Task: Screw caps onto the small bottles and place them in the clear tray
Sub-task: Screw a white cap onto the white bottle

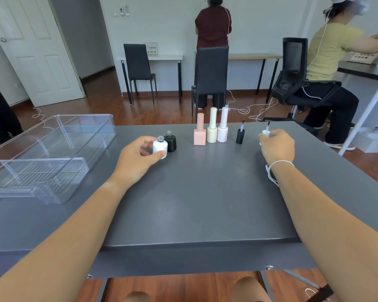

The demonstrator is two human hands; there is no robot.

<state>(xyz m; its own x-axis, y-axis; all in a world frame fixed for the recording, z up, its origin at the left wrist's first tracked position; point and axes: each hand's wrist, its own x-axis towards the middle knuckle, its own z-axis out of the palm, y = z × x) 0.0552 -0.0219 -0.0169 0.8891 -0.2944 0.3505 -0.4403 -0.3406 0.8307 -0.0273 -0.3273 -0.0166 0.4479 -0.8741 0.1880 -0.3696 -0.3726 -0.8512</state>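
Grey table (205, 192); right hand (276, 147) mostly hides white cap (266, 133).

white walls | wood floor (166, 110) | white door (37, 51) | black chairs (138, 64)

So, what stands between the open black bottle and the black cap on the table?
Three capped bottles in a row: pink, cream, white, seen in the head view.

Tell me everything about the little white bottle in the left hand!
The white bottle is small, round and glossy, with a bare threaded neck on top and no cap. It stands upright on the grey table, in the grip of the left hand, thumb in front, fingers behind. A black bottle, also uncapped, stands close behind it.
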